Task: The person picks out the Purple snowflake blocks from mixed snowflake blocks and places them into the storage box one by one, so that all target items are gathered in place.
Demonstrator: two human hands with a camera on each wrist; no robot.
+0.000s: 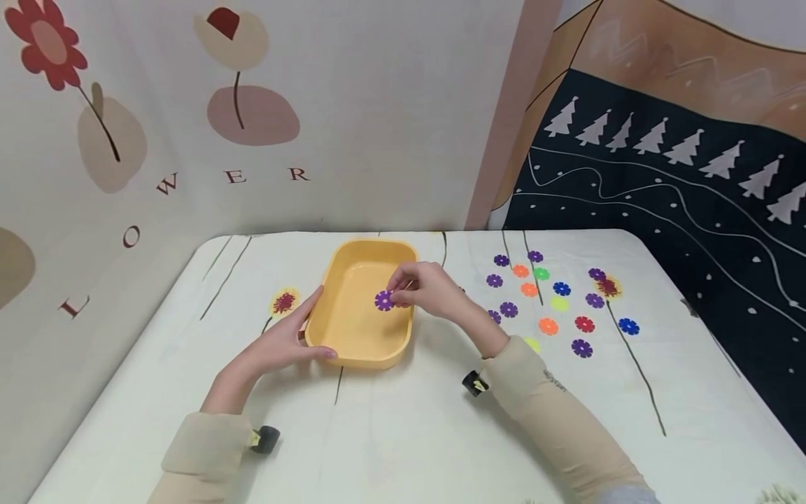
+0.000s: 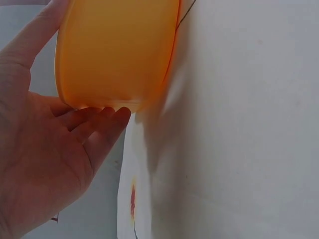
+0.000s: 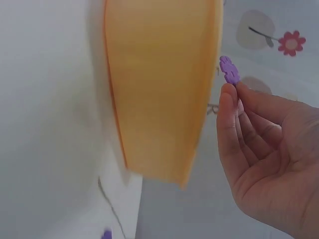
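From the head view, you are sitting at a white bench (image 1: pixel 403 434) with thin line drawings on its cover. Your left hand (image 1: pixel 286 343) is resting against the near left corner of a yellow tray (image 1: pixel 340 329), fingers straight along its wall, steadying it. Your right hand (image 1: pixel 428 288) is hovering over the tray, its grip pinching a purple snowflake disc (image 1: pixel 384 300) by the edge. To the right, well apart from the tray, loose snowflake discs (image 1: pixel 554 304) in purple, orange, green, yellow, blue and red are lying scattered on the bench. Judging by this, you are at the step of placing one disc into the tray; the next move would call for lowering the hand and loosening the pinch.

From the left wrist view, your palm is facing the tray's outer wall, thumb lying up along one side and fingertips (image 2: pixel 119 115) touching its lower edge. The fingers are spread and only lightly bent, not clamping.

From the right wrist view, your thumb and fingertips are pressing together on the purple disc (image 3: pixel 229 69), holding it just beside the tray's rim (image 3: pixel 215 59), apart from it. The other fingers are lying loosely curved.
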